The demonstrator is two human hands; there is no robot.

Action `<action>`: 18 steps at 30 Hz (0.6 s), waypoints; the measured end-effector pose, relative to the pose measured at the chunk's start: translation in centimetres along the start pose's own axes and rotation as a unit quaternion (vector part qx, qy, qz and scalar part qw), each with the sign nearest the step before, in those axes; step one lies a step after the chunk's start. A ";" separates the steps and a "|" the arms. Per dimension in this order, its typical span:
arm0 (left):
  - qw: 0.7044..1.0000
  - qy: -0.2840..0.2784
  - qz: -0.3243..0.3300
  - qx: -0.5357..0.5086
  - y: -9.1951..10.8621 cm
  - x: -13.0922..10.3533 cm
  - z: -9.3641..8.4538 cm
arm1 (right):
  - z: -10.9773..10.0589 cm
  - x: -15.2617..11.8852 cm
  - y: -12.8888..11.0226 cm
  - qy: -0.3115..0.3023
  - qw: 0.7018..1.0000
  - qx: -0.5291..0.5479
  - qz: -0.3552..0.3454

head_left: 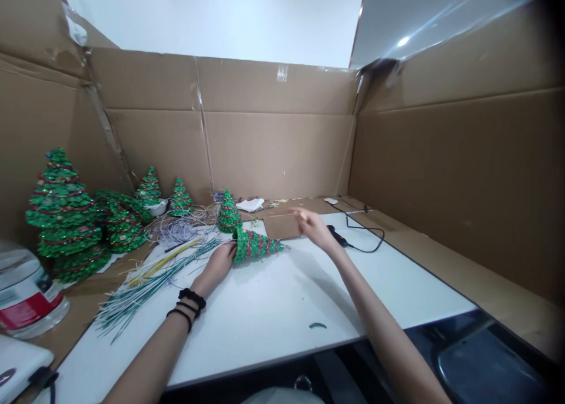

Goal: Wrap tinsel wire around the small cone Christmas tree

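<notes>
My left hand [220, 260] is closed on the base end of a small green tinsel Christmas tree [256, 245] with red garland. The tree lies on its side above the white board, its tip pointing right. My right hand [314, 227] hovers right of the tip, apart from it. Its fingers are pinched together near a tiny pale yellowish spot, too small to name. Behind the held tree, another small Christmas tree [228, 212] stands upright. A black-handled corded tool, perhaps a glue gun [338, 237], lies just beyond my right wrist.
Green, white and yellow wire stems [163, 268] lie left of my left hand, beside tangled pale wire [176, 230]. Decorated trees [66, 209] and a large plastic jar [26, 292] stand at left. Cardboard walls [282, 145] enclose the white board [265, 333]. A green scrap [318, 325] lies in front.
</notes>
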State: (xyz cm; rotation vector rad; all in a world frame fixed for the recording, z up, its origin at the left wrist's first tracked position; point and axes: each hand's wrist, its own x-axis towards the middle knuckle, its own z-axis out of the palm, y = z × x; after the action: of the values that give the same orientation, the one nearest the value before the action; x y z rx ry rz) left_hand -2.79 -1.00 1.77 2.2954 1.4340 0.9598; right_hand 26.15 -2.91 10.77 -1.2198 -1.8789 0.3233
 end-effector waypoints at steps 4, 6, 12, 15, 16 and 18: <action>1.000 0.007 -0.014 0.003 -0.1 0.1 0.2 | 2.5 -0.2 3.2 -0.163 0.962 -0.218 -0.002; 1.000 0.012 -0.011 0.002 0.2 0.1 0.1 | 3.0 -0.9 3.3 -0.193 0.950 -0.245 -0.021; 0.999 0.012 -0.029 0.000 0.7 0.2 0.0 | 3.6 -1.5 2.9 -0.218 0.933 -0.286 -0.036; 0.999 0.019 -0.037 -0.007 0.8 0.2 0.0 | 4.1 -1.5 2.8 -0.216 0.932 -0.290 -0.027; 0.999 0.023 -0.045 -0.008 0.8 0.2 0.0 | 4.3 -1.5 2.8 -0.215 0.932 -0.291 -0.025; 0.998 0.030 -0.062 -0.009 0.9 0.3 0.1 | 4.6 -1.6 2.7 -0.212 0.933 -0.292 -0.019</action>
State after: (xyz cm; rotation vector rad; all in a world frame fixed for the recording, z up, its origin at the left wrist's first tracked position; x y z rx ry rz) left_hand -2.07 -1.18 2.28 2.1531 1.5646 1.0077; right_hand 24.55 -1.87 5.51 -1.5905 -2.4803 -0.0104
